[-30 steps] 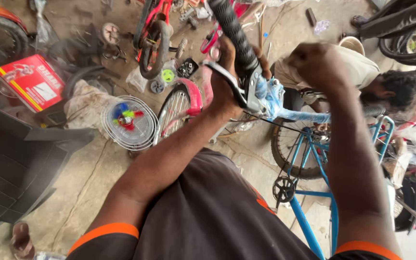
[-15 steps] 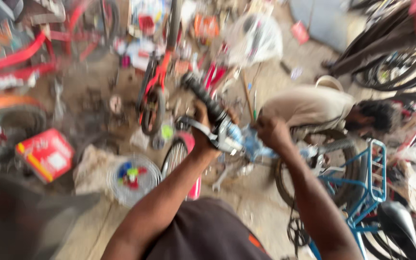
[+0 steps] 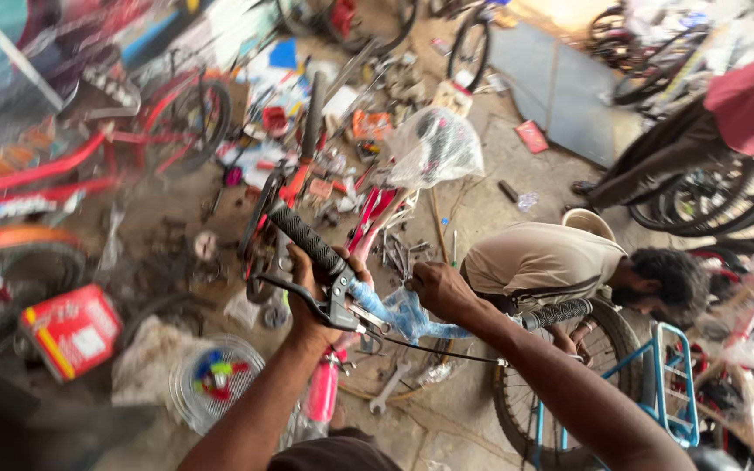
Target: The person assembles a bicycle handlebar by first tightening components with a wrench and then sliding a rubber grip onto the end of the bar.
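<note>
Two hands meet on one blue handlebar [image 3: 412, 316], wrapped in clear plastic, whose long axis runs from upper left to lower right across the middle of the view. The left hand [image 3: 325, 288] is clamped around the bar just below the black ribbed grip [image 3: 305, 237], fingers curled over the clamp of the black brake lever [image 3: 303, 301], which juts out to the left of that hand. The right hand [image 3: 441, 292] sits just beside it further along the bar, fingers closed and pinching the crinkled wrap; whether it also grips the metal beneath I cannot tell. From the right hand the bar carries on down and to the right to a second ribbed grip [image 3: 556, 312], so that end is nearer the right arm, while the upper end lies past the left hand. A thin black cable [image 3: 429, 351] sags under both hands.

Room is tight. Just beyond the right hand a crouching person in a beige shirt [image 3: 538, 257] is close to the far grip, and a wheel [image 3: 560, 384] with a blue frame [image 3: 674, 384] lies below it. Beneath the left wrist stand a pink tube [image 3: 323, 392] and a spanner [image 3: 392, 388] on the floor. Open space is mainly upward, toward the camera.
</note>
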